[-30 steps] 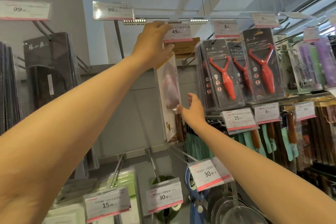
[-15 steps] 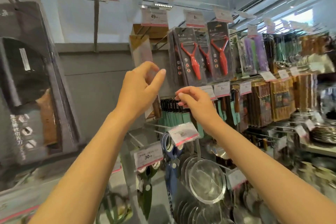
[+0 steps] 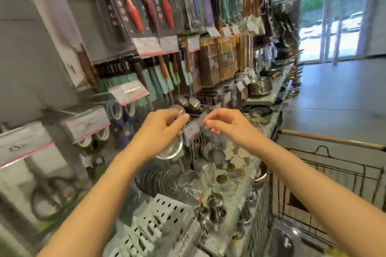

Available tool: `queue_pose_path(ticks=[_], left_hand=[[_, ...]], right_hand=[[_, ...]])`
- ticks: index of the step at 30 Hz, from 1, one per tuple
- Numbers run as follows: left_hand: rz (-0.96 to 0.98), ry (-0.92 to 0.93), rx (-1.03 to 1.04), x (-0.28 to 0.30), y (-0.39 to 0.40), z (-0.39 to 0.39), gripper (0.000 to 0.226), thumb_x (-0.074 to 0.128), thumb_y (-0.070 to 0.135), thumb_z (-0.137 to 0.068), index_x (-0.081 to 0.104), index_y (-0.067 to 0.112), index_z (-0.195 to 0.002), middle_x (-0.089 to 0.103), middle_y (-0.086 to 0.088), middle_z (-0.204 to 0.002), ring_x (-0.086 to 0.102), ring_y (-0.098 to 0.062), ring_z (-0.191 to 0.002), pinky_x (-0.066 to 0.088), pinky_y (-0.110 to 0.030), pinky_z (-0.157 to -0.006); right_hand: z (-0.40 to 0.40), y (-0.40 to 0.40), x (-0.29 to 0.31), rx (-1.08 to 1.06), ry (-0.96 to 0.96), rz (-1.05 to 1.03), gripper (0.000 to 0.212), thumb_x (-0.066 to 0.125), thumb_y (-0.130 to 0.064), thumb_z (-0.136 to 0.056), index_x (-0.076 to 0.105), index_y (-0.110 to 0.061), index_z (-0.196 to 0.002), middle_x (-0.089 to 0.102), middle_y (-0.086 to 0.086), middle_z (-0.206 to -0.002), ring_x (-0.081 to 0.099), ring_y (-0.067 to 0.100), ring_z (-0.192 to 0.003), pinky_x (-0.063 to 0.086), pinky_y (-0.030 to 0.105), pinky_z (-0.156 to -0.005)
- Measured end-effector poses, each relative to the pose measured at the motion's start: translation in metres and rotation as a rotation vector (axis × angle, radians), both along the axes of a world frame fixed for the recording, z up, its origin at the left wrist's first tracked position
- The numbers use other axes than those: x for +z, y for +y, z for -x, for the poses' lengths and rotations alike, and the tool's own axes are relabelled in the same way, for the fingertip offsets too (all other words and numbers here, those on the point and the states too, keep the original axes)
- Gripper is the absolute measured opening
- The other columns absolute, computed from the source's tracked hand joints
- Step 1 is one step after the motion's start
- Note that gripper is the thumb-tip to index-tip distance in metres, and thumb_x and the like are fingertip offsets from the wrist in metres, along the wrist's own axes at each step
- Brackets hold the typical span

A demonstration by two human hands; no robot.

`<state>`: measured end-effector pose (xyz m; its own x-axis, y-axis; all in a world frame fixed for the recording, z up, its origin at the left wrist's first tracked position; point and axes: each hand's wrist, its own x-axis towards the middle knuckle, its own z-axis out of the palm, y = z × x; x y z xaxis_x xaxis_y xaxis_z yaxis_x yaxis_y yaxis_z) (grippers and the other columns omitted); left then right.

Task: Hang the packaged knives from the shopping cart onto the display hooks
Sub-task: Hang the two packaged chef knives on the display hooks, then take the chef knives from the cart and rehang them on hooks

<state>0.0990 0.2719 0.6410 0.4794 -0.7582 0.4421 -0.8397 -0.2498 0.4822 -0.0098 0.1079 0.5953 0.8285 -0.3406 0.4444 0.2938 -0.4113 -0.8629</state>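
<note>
From the head camera, both hands are held out in front of the display rack, near each other but apart, and neither holds anything. The left hand [image 3: 159,129] has its fingers loosely curled, thumb near the fingertips, with nothing between them. The right hand [image 3: 224,124] is the same, its fingers [image 3: 211,129] bent downward and relaxed. A small price tag [image 3: 191,129] on a hook shows in the gap between the two hands.

A packaged knife [image 3: 62,27] with a brown handle hangs at the upper left of the rack, tilted in the blurred frame. Just to its right hang red peelers [image 3: 133,10] in dark packs. The shopping cart [image 3: 325,177] stands at the lower right, beside the shelf edge; a shiny package [image 3: 286,238] lies in it, too blurred to tell what it is.
</note>
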Motion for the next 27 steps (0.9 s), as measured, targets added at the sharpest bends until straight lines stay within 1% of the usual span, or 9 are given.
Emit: queue_pose_path(ticks=[5,7,9,12,15,19,21,23,27], left_hand=[[-0.152,0.15,-0.137,-0.073,-0.046,0.012,0.038,0.05,0.045,-0.09,0.063,0.014,-0.073,0.068,-0.007,-0.069,0.063,-0.022,-0.067,0.053,-0.046,-0.076],[-0.195,0.187,-0.197,-0.099,-0.067,0.018,0.04,0.049,0.049,-0.087,0.062,0.014,-0.072,0.067,-0.014,-0.072,0.064,-0.029,-0.071,0.052,-0.051,-0.077],[-0.239,0.221,-0.247,-0.124,-0.088,0.026,0.041,0.049,0.048,-0.088,0.063,0.011,-0.075,0.066,-0.019,-0.076,0.063,-0.033,-0.074,0.051,-0.052,-0.077],[-0.31,0.263,-0.289,-0.159,-0.12,0.042,0.041,0.05,0.041,-0.093,0.062,0.007,-0.074,0.066,-0.019,-0.075,0.063,-0.032,-0.073,0.049,-0.043,-0.073],[-0.381,0.294,-0.323,-0.195,-0.149,0.06,0.034,0.051,0.03,-0.095,0.058,0.016,-0.065,0.058,-0.009,-0.062,0.053,-0.016,-0.055,0.041,-0.031,-0.061],[-0.468,0.392,-0.342,-0.248,-0.184,0.079,0.028,0.055,0.029,-0.093,0.057,0.019,-0.066,0.056,-0.004,-0.064,0.054,-0.016,-0.061,0.046,-0.037,-0.064],[-0.508,0.445,-0.334,-0.273,-0.198,0.086,0.026,0.056,0.029,-0.093,0.056,0.02,-0.068,0.055,-0.004,-0.066,0.053,-0.016,-0.064,0.043,-0.033,-0.064],[-0.544,0.5,-0.324,-0.296,-0.21,0.093,0.021,0.057,0.028,-0.091,0.058,0.019,-0.072,0.056,-0.004,-0.069,0.054,-0.016,-0.066,0.043,-0.031,-0.065],[-0.614,0.618,-0.289,-0.344,-0.233,0.101,0.015,0.058,0.028,-0.09,0.058,0.018,-0.078,0.052,0.005,-0.068,0.049,-0.011,-0.064,0.041,-0.025,-0.061]], right_hand=[[0.056,-0.038,-0.076,-0.157,0.184,-0.064,0.011,0.057,-0.011,-0.092,0.068,-0.009,-0.09,0.066,0.003,-0.083,0.06,0.013,-0.078,0.048,0.021,-0.071],[0.078,-0.052,-0.1,-0.214,0.235,-0.085,0.015,0.056,-0.009,-0.092,0.067,0.0,-0.095,0.065,0.003,-0.083,0.059,0.009,-0.074,0.047,0.014,-0.068],[0.099,-0.064,-0.122,-0.259,0.283,-0.122,0.014,0.056,-0.01,-0.092,0.068,-0.003,-0.094,0.064,-0.002,-0.079,0.058,-0.001,-0.067,0.045,0.011,-0.065],[0.124,-0.082,-0.152,-0.301,0.346,-0.213,0.012,0.055,-0.009,-0.093,0.065,-0.012,-0.087,0.063,-0.002,-0.077,0.057,0.0,-0.064,0.046,0.01,-0.062],[0.145,-0.097,-0.184,-0.367,0.419,-0.262,0.011,0.056,-0.012,-0.092,0.066,-0.01,-0.088,0.062,-0.001,-0.079,0.058,0.002,-0.064,0.047,0.01,-0.062],[0.166,-0.123,-0.235,-0.41,0.522,-0.344,0.011,0.056,-0.01,-0.092,0.065,-0.011,-0.086,0.062,0.001,-0.082,0.058,0.008,-0.072,0.048,0.014,-0.067],[0.174,-0.135,-0.261,-0.414,0.568,-0.395,0.014,0.055,-0.008,-0.092,0.064,-0.015,-0.083,0.061,-0.002,-0.083,0.058,0.009,-0.074,0.05,0.019,-0.072],[0.179,-0.145,-0.285,-0.44,0.6,-0.437,0.012,0.054,-0.006,-0.092,0.063,-0.011,-0.086,0.061,0.002,-0.084,0.058,0.01,-0.074,0.051,0.018,-0.07],[0.184,-0.159,-0.334,-0.538,0.662,-0.534,0.018,0.053,-0.001,-0.092,0.061,0.003,-0.108,0.058,0.007,-0.083,0.055,0.006,-0.069,0.044,0.005,-0.055]])
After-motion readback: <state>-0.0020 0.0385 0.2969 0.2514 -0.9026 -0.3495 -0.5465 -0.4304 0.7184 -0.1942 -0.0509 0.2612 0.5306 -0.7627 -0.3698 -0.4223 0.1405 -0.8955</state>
